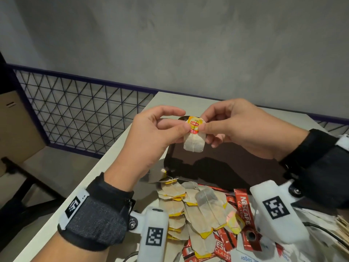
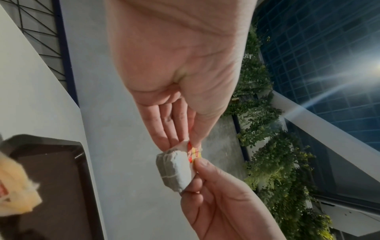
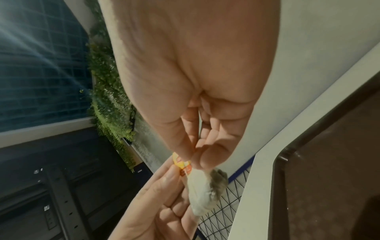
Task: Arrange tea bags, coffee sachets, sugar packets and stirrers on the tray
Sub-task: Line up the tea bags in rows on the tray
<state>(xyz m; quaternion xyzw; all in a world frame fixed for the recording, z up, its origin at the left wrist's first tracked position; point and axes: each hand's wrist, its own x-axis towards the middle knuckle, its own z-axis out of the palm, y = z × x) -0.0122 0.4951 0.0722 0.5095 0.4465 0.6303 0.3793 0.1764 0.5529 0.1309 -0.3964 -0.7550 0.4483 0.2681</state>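
Note:
Both hands hold one tea bag [image 1: 194,140] up above the dark brown tray [image 1: 226,167]. My left hand [image 1: 181,127] pinches its left top edge beside the yellow and red tag [image 1: 194,124]. My right hand [image 1: 204,126] pinches the right top edge. The bag hangs down between them, seen again as the tea bag [image 2: 174,170] in the left wrist view and the tea bag [image 3: 205,188] in the right wrist view. The tray [image 2: 51,178] shows nothing lying on its bare part.
A heap of tea bags [image 1: 188,208] lies on the pale table [image 1: 105,176] in front of the tray, mixed with red coffee sachets [image 1: 243,208] and white sugar packets [image 1: 251,256]. Wooden stirrers [image 1: 342,229] lie at the right edge. A wire-mesh railing [image 1: 75,110] runs behind the table.

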